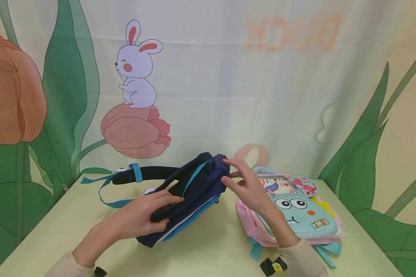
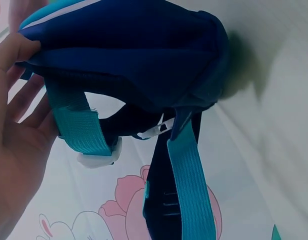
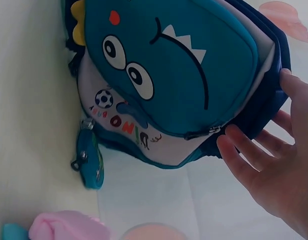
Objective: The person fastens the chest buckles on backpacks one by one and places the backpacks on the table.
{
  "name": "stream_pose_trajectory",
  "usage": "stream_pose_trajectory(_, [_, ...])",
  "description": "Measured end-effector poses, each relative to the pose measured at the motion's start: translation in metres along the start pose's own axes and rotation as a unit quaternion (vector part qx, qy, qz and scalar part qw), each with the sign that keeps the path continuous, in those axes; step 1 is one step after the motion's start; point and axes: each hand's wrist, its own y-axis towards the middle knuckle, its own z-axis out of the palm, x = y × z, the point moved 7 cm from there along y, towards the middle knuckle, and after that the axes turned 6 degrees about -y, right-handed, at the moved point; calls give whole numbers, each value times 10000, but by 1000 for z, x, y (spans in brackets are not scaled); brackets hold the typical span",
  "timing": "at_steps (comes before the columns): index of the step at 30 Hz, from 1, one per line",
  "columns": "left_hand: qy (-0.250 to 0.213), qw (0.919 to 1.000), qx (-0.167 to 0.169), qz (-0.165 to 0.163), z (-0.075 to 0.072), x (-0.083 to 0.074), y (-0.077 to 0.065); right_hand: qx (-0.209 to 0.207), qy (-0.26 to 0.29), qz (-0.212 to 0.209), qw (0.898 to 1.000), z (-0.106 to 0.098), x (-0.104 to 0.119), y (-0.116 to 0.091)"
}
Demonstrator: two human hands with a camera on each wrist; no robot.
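Note:
A navy and blue dinosaur backpack (image 1: 201, 192) is held tilted over the table, back panel toward the head view. The right wrist view shows its teal face pocket (image 3: 194, 75) with eyes and white teeth. My left hand (image 1: 142, 215) grips its near left edge. In the left wrist view, the thumb lies on the navy cloth and the other fingers are behind a teal strap (image 2: 79, 117). My right hand (image 1: 249, 188) touches the backpack's far right end with spread, mostly straight fingertips. A padded shoulder strap (image 1: 159, 173) extends left.
A pink and mint backpack (image 1: 305, 219) with a dinosaur face lies on the table to the right, behind my right forearm. The pale green table (image 1: 72, 219) meets a printed curtain (image 1: 201, 96) at the back. A small teal tag (image 3: 90, 157) hangs from the navy backpack.

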Motion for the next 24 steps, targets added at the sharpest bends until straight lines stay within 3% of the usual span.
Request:
stream_pose_trajectory(10, [253, 9993, -36, 288, 2, -2, -4, 417, -103, 22, 9991, 9, -13, -12])
stream_pose_trajectory(17, [324, 9992, 152, 200, 9, 3, -8, 814, -31, 138, 9966, 17, -20, -21])
stream_pose_trajectory(20, [341, 9985, 216, 363, 13, 3, -11, 1016, 8, 51, 9948, 22, -23, -24])
stream_pose_trajectory(24, [362, 9978, 450, 322, 19, 5, -14, 1304, -46, -71, 9914, 31, -27, -28])
